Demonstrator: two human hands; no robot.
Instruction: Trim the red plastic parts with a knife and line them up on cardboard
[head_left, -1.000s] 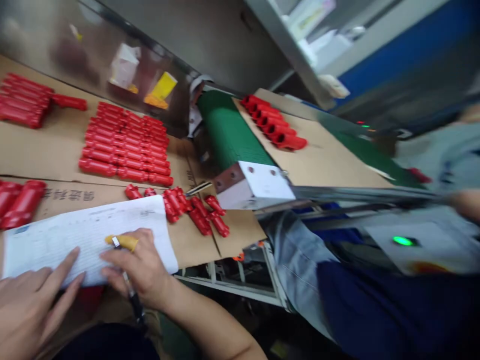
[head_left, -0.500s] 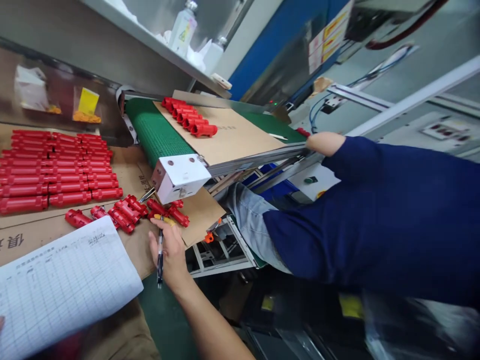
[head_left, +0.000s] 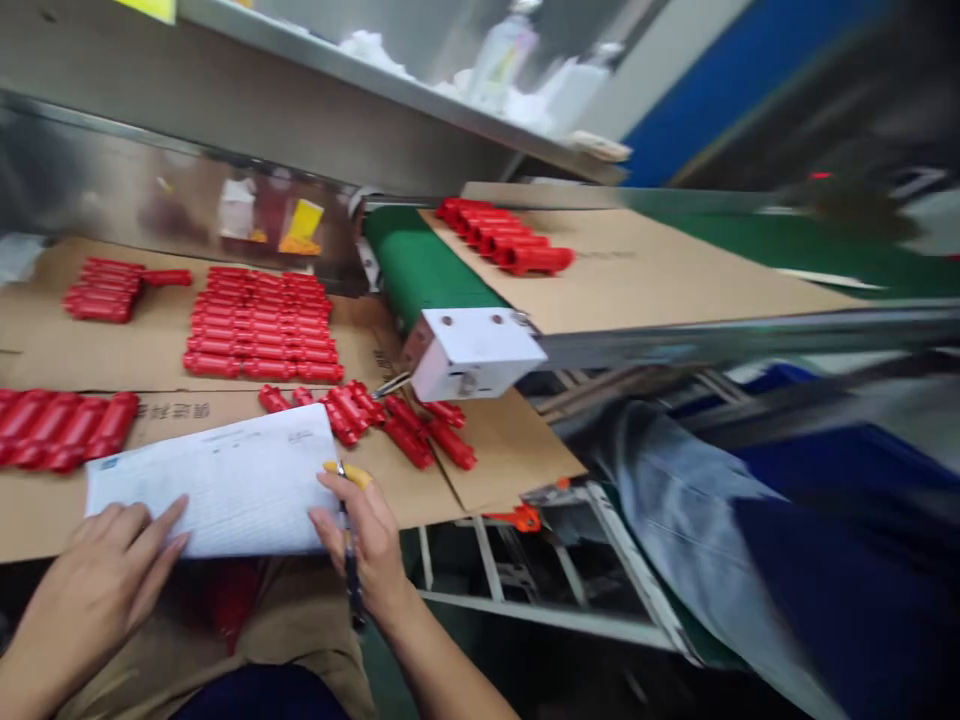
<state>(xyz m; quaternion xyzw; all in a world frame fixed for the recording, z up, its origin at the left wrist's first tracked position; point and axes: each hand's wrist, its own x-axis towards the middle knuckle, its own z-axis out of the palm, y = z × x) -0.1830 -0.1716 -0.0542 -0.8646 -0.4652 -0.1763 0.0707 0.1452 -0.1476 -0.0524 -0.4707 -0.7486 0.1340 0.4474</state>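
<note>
White paper (head_left: 247, 490), finely lined, lies long side left-to-right at the near edge of the cardboard (head_left: 424, 500); from over here I've got the left hand (head_left: 101, 575) spread on it; right hand (head_left: 373, 540) gripping a slim pen (head_left: 350, 560), long axis roughly near-to-far, nib end unclear; glossy red tubes (head_left: 262, 335) in rows; see-through bag (head_left: 303, 226) of orange bits (head_left: 300, 246).

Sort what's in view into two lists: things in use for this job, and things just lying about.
In use:
sheet, under the left hand
pen, in the right hand
probably the red parts beyond it

Apparently lying about:
blurred bottle, up on the shelf
yellow card
</note>
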